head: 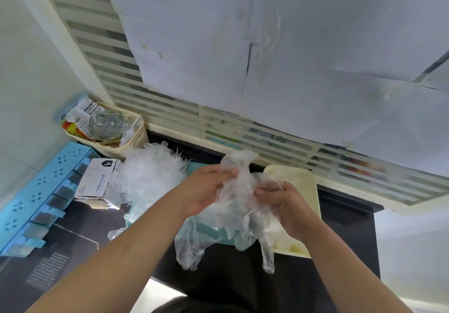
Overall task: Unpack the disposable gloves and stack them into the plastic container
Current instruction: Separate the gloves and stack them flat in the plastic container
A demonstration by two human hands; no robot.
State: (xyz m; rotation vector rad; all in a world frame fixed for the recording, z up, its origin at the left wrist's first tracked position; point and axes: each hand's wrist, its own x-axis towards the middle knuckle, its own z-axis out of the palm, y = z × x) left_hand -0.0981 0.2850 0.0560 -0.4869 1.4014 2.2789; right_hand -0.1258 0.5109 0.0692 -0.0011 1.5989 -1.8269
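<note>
Dark countertop (85, 227) bears a box (97, 184) printed "PVC", while left hand (204, 191) and right hand (284, 205) both pinch clear gloves (243, 208), their fingers dangling toward the person.

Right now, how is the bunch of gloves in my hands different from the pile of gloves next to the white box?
The held bunch is lifted, pinched by the left hand and right hand, with glove tips dangling; the pile lies untouched beside the white box. The pile looks bulkier and whiter; the held bunch is thinner and more see-through. Both are crumpled clear plastic gloves.
</note>
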